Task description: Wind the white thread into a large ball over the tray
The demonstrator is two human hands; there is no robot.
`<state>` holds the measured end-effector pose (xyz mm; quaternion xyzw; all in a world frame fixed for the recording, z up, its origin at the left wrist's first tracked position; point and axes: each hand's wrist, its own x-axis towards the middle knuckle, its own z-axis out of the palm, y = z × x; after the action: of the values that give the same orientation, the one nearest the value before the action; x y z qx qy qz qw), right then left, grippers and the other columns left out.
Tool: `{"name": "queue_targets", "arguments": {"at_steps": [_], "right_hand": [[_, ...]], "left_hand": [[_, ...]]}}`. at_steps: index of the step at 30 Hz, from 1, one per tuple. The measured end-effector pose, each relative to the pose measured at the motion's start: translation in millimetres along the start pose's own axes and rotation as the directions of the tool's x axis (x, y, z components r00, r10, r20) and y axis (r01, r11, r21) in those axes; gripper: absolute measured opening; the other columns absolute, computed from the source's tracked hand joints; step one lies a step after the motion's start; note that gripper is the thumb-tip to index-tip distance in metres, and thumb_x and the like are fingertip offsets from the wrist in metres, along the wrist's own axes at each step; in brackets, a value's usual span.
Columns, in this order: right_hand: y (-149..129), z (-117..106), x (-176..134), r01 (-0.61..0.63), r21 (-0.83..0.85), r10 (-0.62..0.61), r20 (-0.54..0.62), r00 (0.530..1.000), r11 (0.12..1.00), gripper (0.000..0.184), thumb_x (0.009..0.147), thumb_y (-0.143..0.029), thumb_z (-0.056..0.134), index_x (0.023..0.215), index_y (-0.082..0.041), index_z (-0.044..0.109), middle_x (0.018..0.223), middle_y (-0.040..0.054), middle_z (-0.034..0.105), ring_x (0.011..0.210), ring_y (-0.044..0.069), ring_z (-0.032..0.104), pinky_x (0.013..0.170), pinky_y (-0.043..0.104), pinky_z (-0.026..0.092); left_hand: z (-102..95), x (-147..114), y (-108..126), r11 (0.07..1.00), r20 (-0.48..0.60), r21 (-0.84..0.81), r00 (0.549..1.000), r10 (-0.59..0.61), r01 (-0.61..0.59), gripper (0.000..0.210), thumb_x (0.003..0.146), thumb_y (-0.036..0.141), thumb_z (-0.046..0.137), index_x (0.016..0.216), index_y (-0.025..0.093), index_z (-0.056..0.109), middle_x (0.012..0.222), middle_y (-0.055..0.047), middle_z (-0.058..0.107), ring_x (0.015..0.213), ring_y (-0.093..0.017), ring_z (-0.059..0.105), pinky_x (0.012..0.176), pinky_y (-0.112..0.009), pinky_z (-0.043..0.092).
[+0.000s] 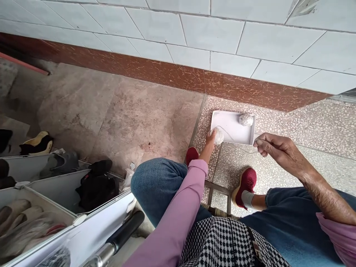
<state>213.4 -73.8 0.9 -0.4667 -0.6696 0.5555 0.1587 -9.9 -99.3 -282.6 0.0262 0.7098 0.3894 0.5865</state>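
Observation:
My left hand point(210, 139) is closed on a ball of white string point(219, 136) at the near left edge of a shallow white tray point(226, 122). To the right, my right hand point(278, 150) is raised with thumb and forefinger pinched on a thin strand of the string. A loose length of string trails from the ball across the tray, and a faint line runs towards my right fingers. Inside the tray, at its far right corner, lies a second ball of whitish string point(246, 119).
Speckled floor tiles point(306, 115) lie around the tray, below a tiled wall point(211, 35). My red shoe point(247, 185) is close to the tray. On the left stand white bins point(55, 185) with shoes and dark items, beside a black-gripped metal handle point(129, 230).

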Motion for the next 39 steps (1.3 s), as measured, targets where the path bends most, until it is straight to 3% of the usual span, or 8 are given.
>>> {"name": "queue_targets", "arguments": {"at_steps": [9, 15, 19, 23, 27, 30, 34, 39], "right_hand": [[-13, -12, -10, -0.009, 0.006, 0.009, -0.116, 0.993, 1.000, 0.044, 0.104, -0.066, 0.074, 0.084, -0.028, 0.078, 0.073, 0.0033, 0.066, 0.068, 0.020, 0.061, 0.063, 0.035, 0.051], [-7, -9, -11, -0.051, -0.020, 0.049, -0.070, 0.996, 0.999, 0.043, 0.106, -0.065, 0.072, 0.088, -0.027, 0.079, 0.075, 0.0042, 0.069, 0.070, 0.020, 0.063, 0.063, 0.034, 0.050], [-10, -4, -6, -0.028, -0.023, 0.027, -0.047, 0.999, 0.999, 0.049, 0.105, -0.070, 0.071, 0.084, -0.025, 0.077, 0.073, 0.0042, 0.067, 0.068, 0.019, 0.062, 0.061, 0.033, 0.050], [-14, -2, 2, 0.029, 0.013, -0.028, -0.066, 0.997, 1.000, 0.052, 0.102, -0.073, 0.074, 0.083, -0.025, 0.076, 0.072, 0.0038, 0.067, 0.067, 0.018, 0.062, 0.062, 0.032, 0.051], [-13, -1, 10, 0.094, 0.023, -0.092, -0.098, 0.991, 0.995, 0.060, 0.097, -0.081, 0.074, 0.080, -0.024, 0.073, 0.072, 0.0048, 0.068, 0.066, 0.018, 0.062, 0.062, 0.033, 0.053], [-11, 0, 16, 0.145, 0.038, -0.140, -0.122, 0.983, 0.989, 0.062, 0.094, -0.084, 0.076, 0.080, -0.024, 0.073, 0.072, 0.0047, 0.069, 0.065, 0.018, 0.062, 0.062, 0.034, 0.053], [-11, 2, 23, 0.225, 0.090, -0.208, -0.162, 0.965, 0.970, 0.062, 0.092, -0.084, 0.077, 0.080, -0.024, 0.072, 0.070, 0.0031, 0.068, 0.064, 0.017, 0.061, 0.062, 0.034, 0.053], [-18, 3, 24, 0.330, 0.173, -0.294, -0.204, 0.934, 0.928, 0.064, 0.091, -0.084, 0.078, 0.074, -0.024, 0.068, 0.070, 0.0024, 0.067, 0.063, 0.016, 0.060, 0.065, 0.034, 0.055]], "left_hand": [[22.2, 34, 9, 0.927, 0.007, 0.296, 0.970, 0.241, -0.233, 0.049, 0.093, 0.038, 0.081, 0.138, 0.024, 0.070, 0.147, -0.015, 0.075, 0.142, -0.033, 0.069, 0.119, -0.045, 0.055], [27.5, 46, 19, 0.868, 0.060, 0.420, 0.963, 0.264, -0.265, 0.064, 0.082, 0.024, 0.082, 0.144, 0.020, 0.069, 0.150, -0.016, 0.073, 0.147, -0.035, 0.066, 0.124, -0.043, 0.052], [24.9, 36, 29, 0.844, 0.016, 0.465, 0.956, 0.293, -0.267, 0.066, 0.082, 0.018, 0.076, 0.148, 0.020, 0.066, 0.153, -0.015, 0.072, 0.149, -0.033, 0.064, 0.126, -0.043, 0.050], [19.1, 16, 57, 0.821, -0.015, 0.476, 0.931, 0.365, -0.314, 0.055, 0.089, 0.013, 0.067, 0.143, 0.021, 0.069, 0.148, -0.012, 0.075, 0.141, -0.029, 0.068, 0.122, -0.042, 0.053], [17.3, -7, 110, 0.783, 0.038, 0.443, 0.882, 0.470, -0.436, 0.038, 0.096, 0.012, 0.060, 0.131, 0.020, 0.074, 0.140, -0.011, 0.080, 0.131, -0.023, 0.074, 0.112, -0.036, 0.058], [21.5, -37, 158, 0.717, 0.119, 0.396, 0.807, 0.579, -0.573, 0.033, 0.100, 0.014, 0.058, 0.128, 0.022, 0.074, 0.138, -0.008, 0.081, 0.127, -0.019, 0.075, 0.107, -0.031, 0.059], [27.4, -105, 204, 0.581, 0.496, 0.215, 0.600, 0.628, -0.785, 0.037, 0.100, 0.022, 0.063, 0.135, 0.017, 0.072, 0.125, -0.011, 0.083, 0.102, -0.019, 0.079, 0.085, -0.029, 0.062], [16.1, -189, 207, 0.534, 0.867, 0.177, 0.388, 0.313, -0.827, 0.042, 0.098, 0.023, 0.063, 0.139, 0.016, 0.069, 0.124, -0.015, 0.081, 0.077, -0.014, 0.076, 0.061, -0.025, 0.054]]}}
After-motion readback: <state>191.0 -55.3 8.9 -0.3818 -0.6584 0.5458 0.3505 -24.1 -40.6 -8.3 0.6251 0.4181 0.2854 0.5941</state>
